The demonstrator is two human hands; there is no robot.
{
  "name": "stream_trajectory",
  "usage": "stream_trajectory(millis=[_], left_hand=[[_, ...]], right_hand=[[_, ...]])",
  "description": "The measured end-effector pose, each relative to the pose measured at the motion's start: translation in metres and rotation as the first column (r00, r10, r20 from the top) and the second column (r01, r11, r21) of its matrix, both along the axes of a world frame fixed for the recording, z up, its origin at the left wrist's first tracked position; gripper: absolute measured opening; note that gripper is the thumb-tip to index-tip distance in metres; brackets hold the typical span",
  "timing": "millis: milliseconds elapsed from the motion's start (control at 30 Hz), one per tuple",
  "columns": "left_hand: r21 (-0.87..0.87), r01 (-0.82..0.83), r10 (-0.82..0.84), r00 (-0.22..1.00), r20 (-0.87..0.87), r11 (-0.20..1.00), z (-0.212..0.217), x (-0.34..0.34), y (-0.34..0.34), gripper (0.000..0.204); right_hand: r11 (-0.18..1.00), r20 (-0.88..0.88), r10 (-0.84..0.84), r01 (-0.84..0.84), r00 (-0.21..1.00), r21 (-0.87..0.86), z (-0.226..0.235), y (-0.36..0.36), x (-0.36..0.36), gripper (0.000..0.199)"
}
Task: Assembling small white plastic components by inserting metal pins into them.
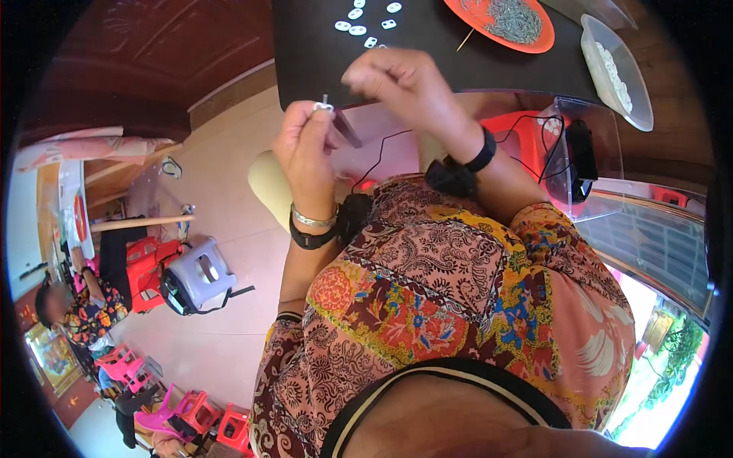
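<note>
My left hand (pixel 305 145) is closed, pinching a small white plastic piece (pixel 324 107) between thumb and forefinger just off the table's near edge. A thin grey screw (pixel 325 98) stands upright out of that piece. My right hand (pixel 397 80) is raised over the near edge of the table, to the right of the left hand and apart from it. Its fingers are curled with the tips pressed together; whatever they may hold is hidden. Beyond the hands, several loose white oval pieces with holes (pixel 357 30) lie on the dark table (pixel 305 46).
An orange plate (pixel 547 42) heaped with grey screws stands at the far right, a thin wooden stick (pixel 464 40) at its rim. Beside it is a translucent tray (pixel 645 114) of white pieces. Red stools (pixel 198 412) and another person (pixel 92 305) are at the left.
</note>
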State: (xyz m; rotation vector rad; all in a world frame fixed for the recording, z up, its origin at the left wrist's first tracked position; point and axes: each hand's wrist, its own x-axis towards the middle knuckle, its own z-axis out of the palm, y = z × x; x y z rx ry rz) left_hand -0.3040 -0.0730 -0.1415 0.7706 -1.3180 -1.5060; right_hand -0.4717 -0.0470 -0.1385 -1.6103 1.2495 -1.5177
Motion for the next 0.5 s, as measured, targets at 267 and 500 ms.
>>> stream_trajectory(millis=[267, 500], left_hand=[[0.084, 0.041, -0.027, 0.986, -0.164, 0.996, 0.004, 0.009, -0.006, 0.012], [0.085, 0.054, -0.043, 0.991, -0.127, 0.995, 0.011, 0.007, -0.001, 0.014]], right_hand=[[0.921, -0.599, -0.386, 0.321, 0.701, -0.219, 0.016, -0.016, -0.04, 0.014], [0.892, -0.682, -0.449, 0.341, 0.578, -0.298, 0.024, -0.036, -0.035, 0.015]])
